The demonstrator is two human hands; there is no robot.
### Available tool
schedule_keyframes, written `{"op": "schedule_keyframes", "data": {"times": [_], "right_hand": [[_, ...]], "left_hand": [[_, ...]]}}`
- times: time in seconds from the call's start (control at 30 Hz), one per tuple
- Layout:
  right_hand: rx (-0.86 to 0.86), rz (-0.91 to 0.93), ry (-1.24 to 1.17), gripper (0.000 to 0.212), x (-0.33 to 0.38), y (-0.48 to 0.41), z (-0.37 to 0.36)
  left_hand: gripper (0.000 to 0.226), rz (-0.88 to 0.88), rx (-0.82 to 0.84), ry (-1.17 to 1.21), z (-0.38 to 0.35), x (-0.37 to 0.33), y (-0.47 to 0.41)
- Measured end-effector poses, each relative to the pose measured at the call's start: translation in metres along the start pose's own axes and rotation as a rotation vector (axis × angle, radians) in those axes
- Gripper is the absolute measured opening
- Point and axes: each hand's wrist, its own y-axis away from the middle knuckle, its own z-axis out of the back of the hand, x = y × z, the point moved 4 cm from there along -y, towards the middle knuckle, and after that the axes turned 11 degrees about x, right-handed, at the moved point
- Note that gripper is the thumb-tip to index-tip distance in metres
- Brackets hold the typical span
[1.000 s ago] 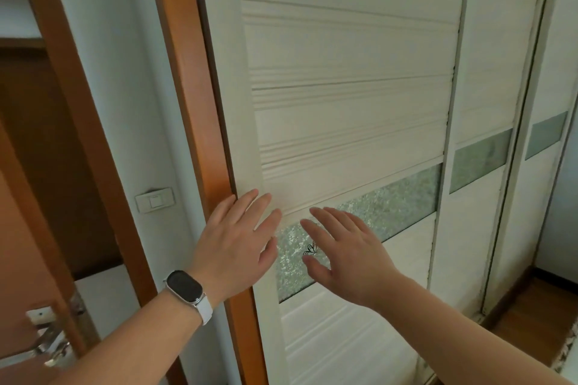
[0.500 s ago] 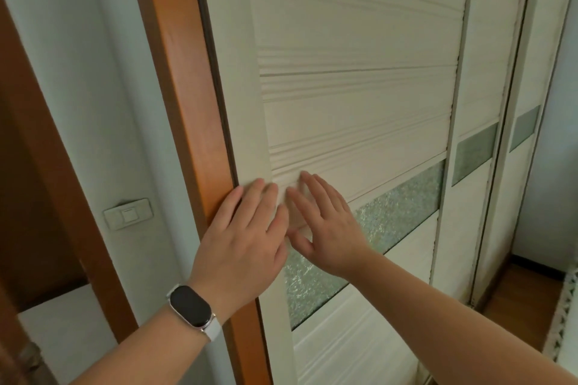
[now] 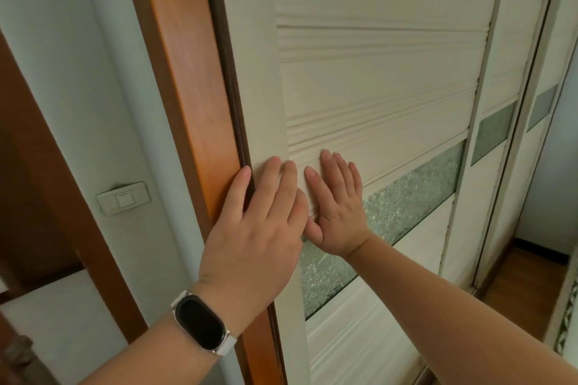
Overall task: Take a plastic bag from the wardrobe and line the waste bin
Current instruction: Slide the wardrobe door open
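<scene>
A cream sliding wardrobe door (image 3: 375, 87) with ribbed panels and a frosted glass strip (image 3: 406, 197) fills the view and is closed against its orange wooden frame (image 3: 187, 72). My left hand (image 3: 256, 228), with a watch on the wrist, lies flat on the door's left stile, fingers straight. Just to its right my right hand (image 3: 337, 209) presses flat on the ribbed panel above the glass. No plastic bag or waste bin is in view.
More sliding wardrobe doors (image 3: 500, 103) run to the right. A white wall switch (image 3: 125, 198) sits on the wall at the left, beside a brown room door (image 3: 31, 166). Wooden floor (image 3: 525, 278) shows at lower right.
Both hands have moved up and forward onto the door and now lie flat on it, close together. The view has come nearer to the wardrobe.
</scene>
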Motion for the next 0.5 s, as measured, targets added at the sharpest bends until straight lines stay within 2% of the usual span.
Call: {"op": "schedule_keyframes", "data": {"times": [0.3, 0.5], "right_hand": [[-0.062, 0.014, 0.036, 0.061, -0.045, 0.003, -0.004], [-0.062, 0.031, 0.03, 0.063, -0.1, 0.01, -0.008]], "left_hand": [[0.046, -0.014, 0.027, 0.104, -0.011, -0.03, -0.035], [0.041, -0.094, -0.028, 0.043, -0.031, -0.052, -0.067]]}}
